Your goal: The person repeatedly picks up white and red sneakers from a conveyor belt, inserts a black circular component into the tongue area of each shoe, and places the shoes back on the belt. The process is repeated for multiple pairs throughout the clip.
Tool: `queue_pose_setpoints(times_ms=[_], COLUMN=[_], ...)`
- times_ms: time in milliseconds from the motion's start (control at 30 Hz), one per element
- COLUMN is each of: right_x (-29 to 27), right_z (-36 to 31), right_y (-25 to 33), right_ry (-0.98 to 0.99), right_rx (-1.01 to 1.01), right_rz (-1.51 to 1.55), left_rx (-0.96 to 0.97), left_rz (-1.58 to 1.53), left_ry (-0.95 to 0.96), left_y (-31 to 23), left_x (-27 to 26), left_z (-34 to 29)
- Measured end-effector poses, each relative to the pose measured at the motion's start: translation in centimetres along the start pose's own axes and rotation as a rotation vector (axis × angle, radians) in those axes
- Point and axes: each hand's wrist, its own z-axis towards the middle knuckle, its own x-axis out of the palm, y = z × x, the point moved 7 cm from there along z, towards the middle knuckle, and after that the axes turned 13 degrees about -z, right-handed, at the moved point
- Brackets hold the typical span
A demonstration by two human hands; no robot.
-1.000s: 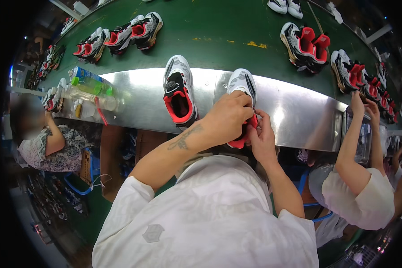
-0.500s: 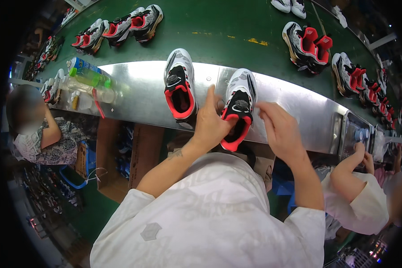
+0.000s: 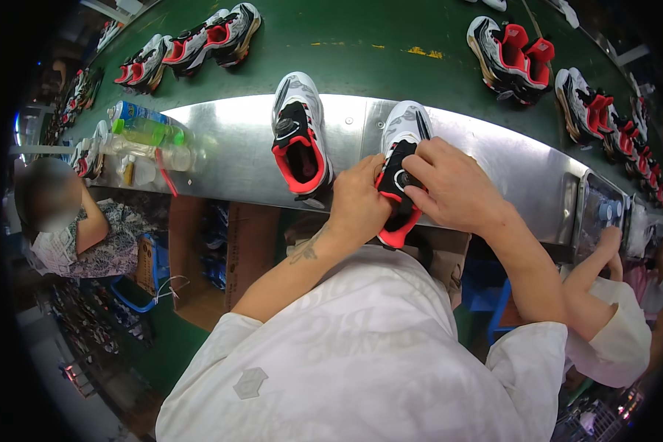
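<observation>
A white sneaker (image 3: 407, 118) with black straps and a red lining stands on the metal ledge, toe pointing away from me. My left hand (image 3: 357, 202) is closed on the left side of its collar. From the right, my right hand (image 3: 453, 184) pinches at the round lacing dial (image 3: 403, 179) on its tongue; the fingertips partly cover the dial. Left of it stands a matching sneaker (image 3: 300, 140), upright and touched by neither hand, its black dial facing up.
Beyond the ledge (image 3: 225, 132) runs a green belt (image 3: 346, 48) carrying more sneakers (image 3: 510, 59) at both sides. Plastic bottles (image 3: 144, 125) lie at the left. Cardboard boxes (image 3: 254, 247) stand below. One person (image 3: 96, 236) sits left; another person's arm (image 3: 597, 261) reaches in at right.
My right hand has come left from beside the shoe and closed on its dial. My left hand, which had fingers stretched out, now grips the shoe's collar.
</observation>
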Motion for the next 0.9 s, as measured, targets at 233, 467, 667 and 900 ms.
queue_pose_setpoints(times_ms=[233, 467, 667, 900], right_x=[-0.7, 1.3, 3.3, 3.4], right_z=[-0.7, -0.2, -1.2, -1.6], right_y=[0.2, -0.8, -1.5, -1.6], right_ry=[-0.161, -0.015, 0.280, 0.122], right_rx=[0.069, 0.199, 0.304, 0.307], right_rz=[0.032, 0.004, 0.023, 0.098], left_rx=[0.017, 0.056, 0.004, 0.000], left_rz=[0.072, 0.044, 0.039, 0.066], left_ry=[0.011, 0.020, 0.044, 0.052], left_y=[-0.8, -0.4, -1.1, -1.0], left_x=[0.2, 0.5, 0.5, 0.6], left_z=[0.2, 0.2, 0.4, 0.5])
